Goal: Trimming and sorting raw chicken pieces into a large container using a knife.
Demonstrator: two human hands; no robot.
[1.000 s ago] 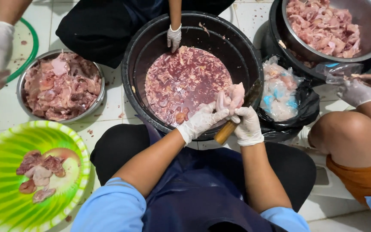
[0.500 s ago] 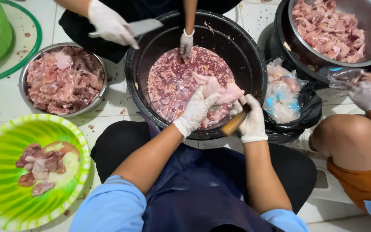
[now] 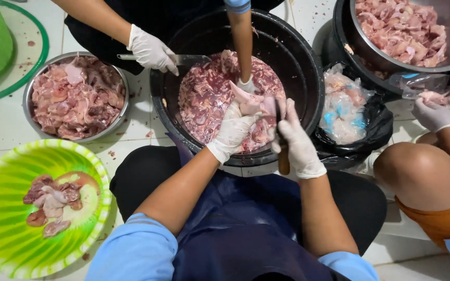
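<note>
Gripping pale meat piece (image 3: 251, 101), left hand (image 3: 234, 130); right hand (image 3: 299, 141), knife (image 3: 282, 140).

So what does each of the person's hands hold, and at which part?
The left hand grips a pale piece of meat at its lower end. The right hand holds a knife by its wooden handle.

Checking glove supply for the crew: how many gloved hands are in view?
5. The person's left hand and right hand are over the black tub; one co-worker's hand holds a knife, another reaches into the tub, another is far right. Others may be hidden.
</note>
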